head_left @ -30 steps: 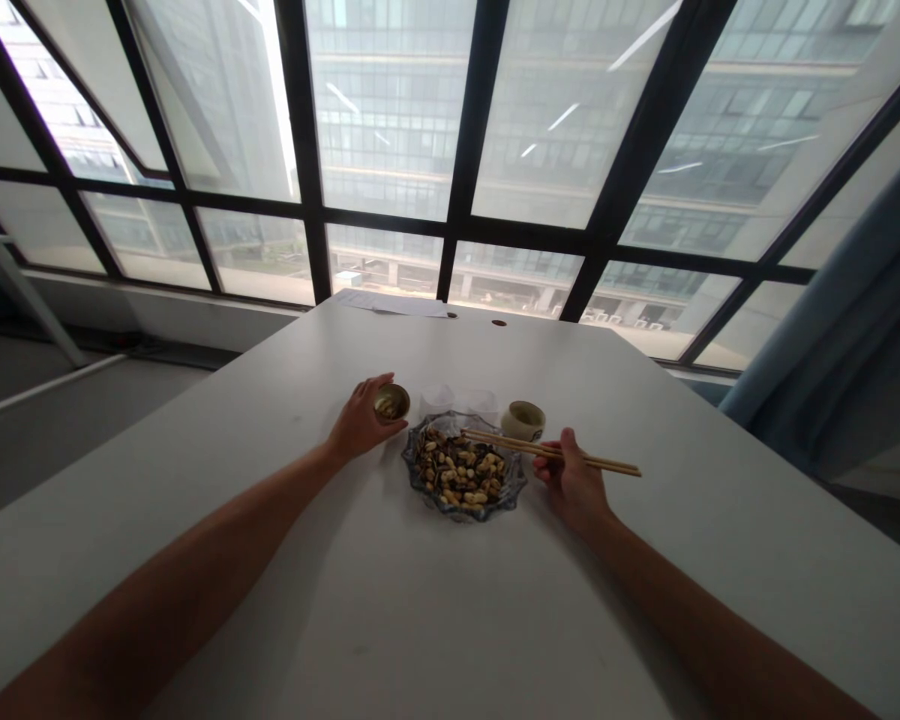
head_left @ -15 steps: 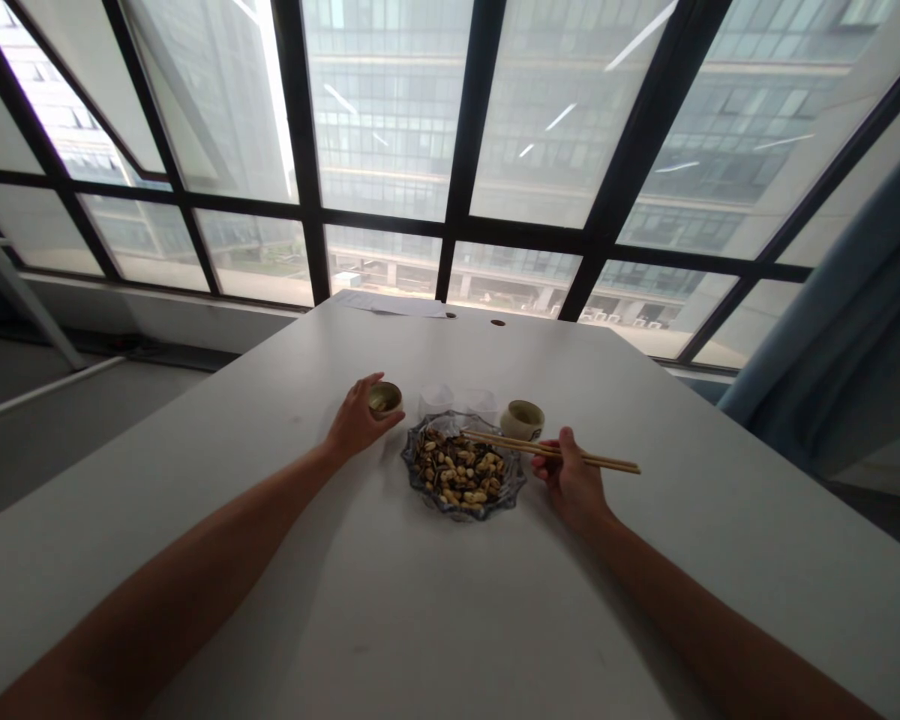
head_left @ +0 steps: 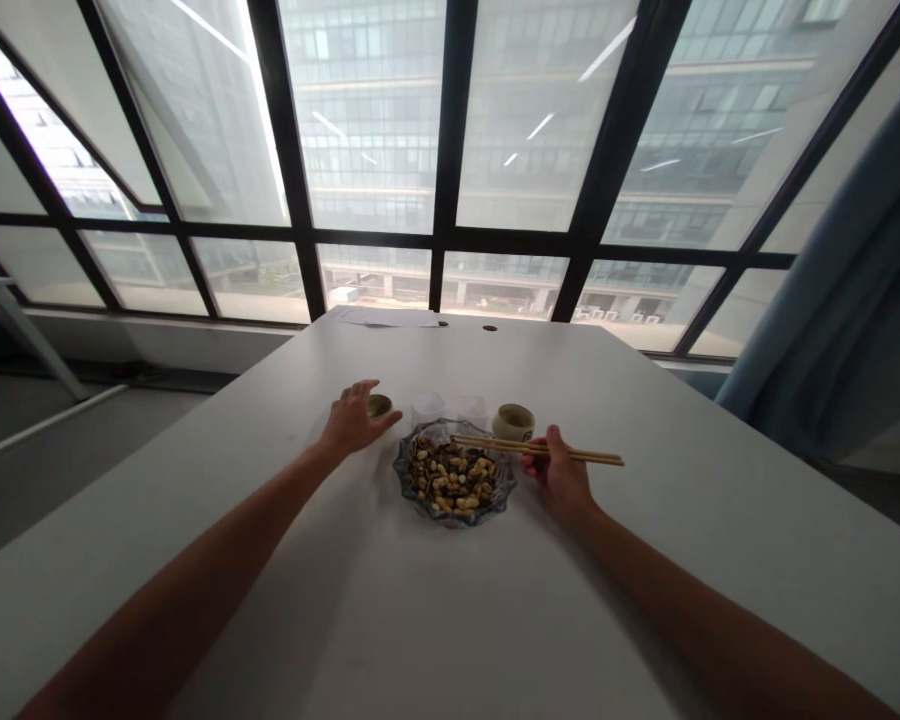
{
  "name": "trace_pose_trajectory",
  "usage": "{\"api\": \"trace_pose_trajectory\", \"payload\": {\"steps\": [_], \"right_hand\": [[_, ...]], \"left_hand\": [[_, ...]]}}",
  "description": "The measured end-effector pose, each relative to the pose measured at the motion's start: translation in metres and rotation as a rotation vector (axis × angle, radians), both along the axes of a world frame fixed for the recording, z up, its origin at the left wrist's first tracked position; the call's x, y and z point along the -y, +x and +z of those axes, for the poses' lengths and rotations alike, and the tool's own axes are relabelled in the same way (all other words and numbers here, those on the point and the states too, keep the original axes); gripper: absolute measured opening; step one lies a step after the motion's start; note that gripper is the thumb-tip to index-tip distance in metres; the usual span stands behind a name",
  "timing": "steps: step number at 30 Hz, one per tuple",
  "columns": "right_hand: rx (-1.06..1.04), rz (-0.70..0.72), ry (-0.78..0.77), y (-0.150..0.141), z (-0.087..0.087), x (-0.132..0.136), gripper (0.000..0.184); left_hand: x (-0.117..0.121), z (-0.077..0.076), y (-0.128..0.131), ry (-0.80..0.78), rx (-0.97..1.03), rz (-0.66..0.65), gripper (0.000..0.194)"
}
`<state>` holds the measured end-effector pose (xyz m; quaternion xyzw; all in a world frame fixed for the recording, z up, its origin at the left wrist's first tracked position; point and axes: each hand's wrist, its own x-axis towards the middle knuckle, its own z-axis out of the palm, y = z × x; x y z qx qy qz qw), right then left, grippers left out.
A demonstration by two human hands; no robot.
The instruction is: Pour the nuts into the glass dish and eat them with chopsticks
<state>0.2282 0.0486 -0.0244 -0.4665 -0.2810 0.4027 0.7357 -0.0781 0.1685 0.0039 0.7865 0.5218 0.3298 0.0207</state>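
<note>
My left hand (head_left: 351, 418) is beside a small green-lined cup (head_left: 379, 404), its thumb and fingers spread apart; it hides part of the cup. A pair of wooden chopsticks (head_left: 591, 458) lies across my right hand (head_left: 561, 474), which is closed round them. Their tips point left, over the back of a scalloped glass bowl (head_left: 508, 488). In that bowl are peanuts (head_left: 465, 502) mixed with dark seeds. Just behind the chopsticks stands a second pale cup (head_left: 513, 422) with a dark mark on its side.
Two clear plastic containers (head_left: 427, 405) stand behind the bowl, between the cups. Paper sheets (head_left: 386, 317) lie at the far edge of the white table (head_left: 420, 620), near two round holes. Beyond are large windows, with a blue curtain (head_left: 840, 290) at the right.
My left hand's fingers have spread away from the small cup they were around, and the cup stands behind them. My right hand still holds the chopsticks over the bowl. The view has shifted slightly.
</note>
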Motion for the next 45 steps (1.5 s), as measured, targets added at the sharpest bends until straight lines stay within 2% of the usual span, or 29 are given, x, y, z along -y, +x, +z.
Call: {"api": "trace_pose_trajectory", "payload": {"steps": [3,5,9,14,21,29,32,37,45], "right_hand": [[0.014,-0.006,-0.006,0.001,-0.002,-0.001,0.053],[0.033,-0.006,0.003,0.002,-0.004,-0.002,0.053],[0.083,0.005,0.038,0.003,-0.005,-0.002,0.057],[0.081,0.004,0.049,0.000,-0.003,-0.002,0.060],[0.175,-0.102,0.133,-0.006,0.007,0.005,0.061],[0.265,-0.140,0.178,-0.012,0.015,0.011,0.060],[0.379,-0.145,0.261,-0.013,0.025,0.013,0.054],[0.719,-0.067,0.385,-0.018,0.045,0.009,0.046],[1.041,0.108,0.322,-0.040,0.066,-0.022,0.040]], "left_hand": [[0.005,0.021,0.018,-0.020,-0.102,-0.073,0.065],[0.005,0.029,0.034,-0.092,-0.159,-0.117,0.068],[-0.004,0.033,0.057,-0.181,-0.236,-0.173,0.072],[-0.012,0.033,0.063,-0.236,-0.201,-0.228,0.073],[-0.011,0.030,0.062,0.110,-0.152,-0.414,0.074],[-0.010,0.026,0.062,0.193,-0.184,-0.459,0.071],[-0.011,0.025,0.063,0.175,-0.180,-0.438,0.069],[-0.010,0.025,0.063,0.133,-0.183,-0.417,0.068],[-0.008,0.028,0.062,0.084,-0.205,-0.381,0.065]]}}
